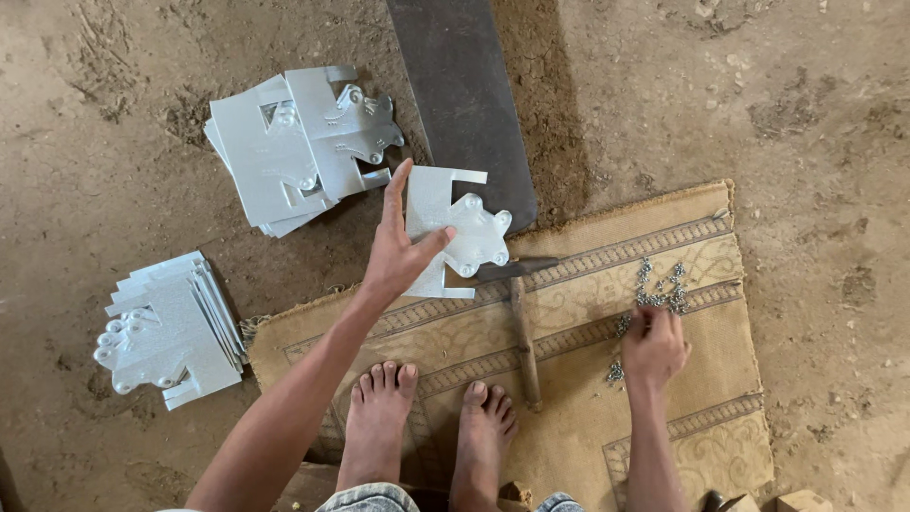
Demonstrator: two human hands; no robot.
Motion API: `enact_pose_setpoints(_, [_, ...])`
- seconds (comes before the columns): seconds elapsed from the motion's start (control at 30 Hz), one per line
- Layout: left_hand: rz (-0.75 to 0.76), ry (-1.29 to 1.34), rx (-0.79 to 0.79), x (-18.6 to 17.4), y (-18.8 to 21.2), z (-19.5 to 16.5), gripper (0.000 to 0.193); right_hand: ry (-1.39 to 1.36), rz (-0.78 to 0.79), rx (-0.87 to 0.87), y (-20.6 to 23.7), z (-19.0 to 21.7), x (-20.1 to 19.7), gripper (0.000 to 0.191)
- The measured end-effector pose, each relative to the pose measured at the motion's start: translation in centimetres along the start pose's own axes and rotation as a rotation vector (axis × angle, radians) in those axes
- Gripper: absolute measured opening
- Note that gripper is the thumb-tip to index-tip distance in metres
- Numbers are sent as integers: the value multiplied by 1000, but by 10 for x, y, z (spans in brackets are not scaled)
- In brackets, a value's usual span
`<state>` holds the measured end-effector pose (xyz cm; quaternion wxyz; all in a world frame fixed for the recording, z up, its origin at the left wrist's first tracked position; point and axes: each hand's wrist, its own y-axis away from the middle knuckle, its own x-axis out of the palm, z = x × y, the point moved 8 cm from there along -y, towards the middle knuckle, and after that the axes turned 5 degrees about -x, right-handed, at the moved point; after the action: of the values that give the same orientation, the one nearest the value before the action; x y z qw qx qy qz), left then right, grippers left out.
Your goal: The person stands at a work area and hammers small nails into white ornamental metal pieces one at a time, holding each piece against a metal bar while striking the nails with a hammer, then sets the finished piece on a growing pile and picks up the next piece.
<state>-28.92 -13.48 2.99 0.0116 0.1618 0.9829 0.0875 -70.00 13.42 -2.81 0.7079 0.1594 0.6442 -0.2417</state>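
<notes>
Left hand [396, 254] gripped a cut silver sheet-metal plate [455, 232]; right hand [654, 343] fingers closed, pinching among small silver rivets [662, 289] on the tan mat [588, 417].

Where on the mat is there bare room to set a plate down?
Free: the mat near corner, right of the right hand, and the strip between the hammer and that hand. Crowded: the rivets by the right hand, the plate under the left hand, and the feet.
</notes>
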Motion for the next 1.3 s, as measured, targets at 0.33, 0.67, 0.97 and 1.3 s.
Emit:
enact_pose_setpoints(0.33, [64, 115, -135, 0, -3, -4, 100, -1028, 57, -160, 11, 205, -41, 11])
enact_pose_setpoints(0.67, [122, 212, -150, -13, -9, -21, 98, -868, 29, -217, -1, 251, -31, 39])
enact_pose_setpoints(0.97, [121, 147, -109, -2, -11, -10, 97, -127, 380, 113, 129, 128, -27, 32])
enact_pose_setpoints(1.3, [108, -49, -141, -5, -12, -7, 97, -783, 4, -328, 77, 190, -162, 29])
